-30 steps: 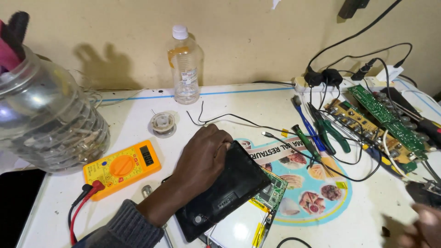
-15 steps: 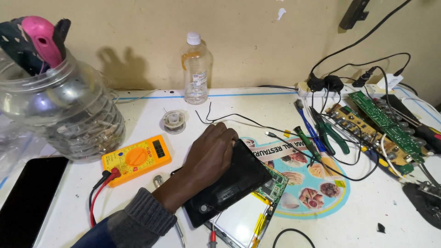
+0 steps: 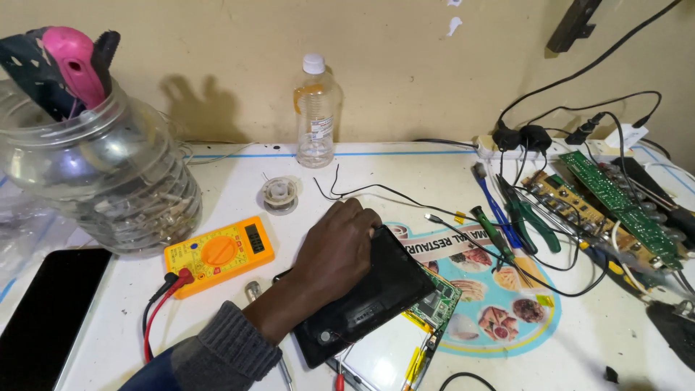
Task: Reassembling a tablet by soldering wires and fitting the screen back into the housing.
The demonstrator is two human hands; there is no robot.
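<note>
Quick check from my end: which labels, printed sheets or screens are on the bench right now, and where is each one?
Multimeter: orange-yellow, small dark display, left of the left hand.
Bottle label: white strip on the clear bottle by the wall.
Printed sheet: round, light blue, food pictures, right of the hand.
Dark slab: black glossy screen, far left edge.

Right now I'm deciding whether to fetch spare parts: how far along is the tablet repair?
Done: the black back cover is lifted off, exposing the green circuit board. In hand: the left hand grips the cover's upper edge, tilting it over the opened tablet. Left: the yellow multimeter and the screwdrivers lie untouched. The right hand is out of view.
</note>
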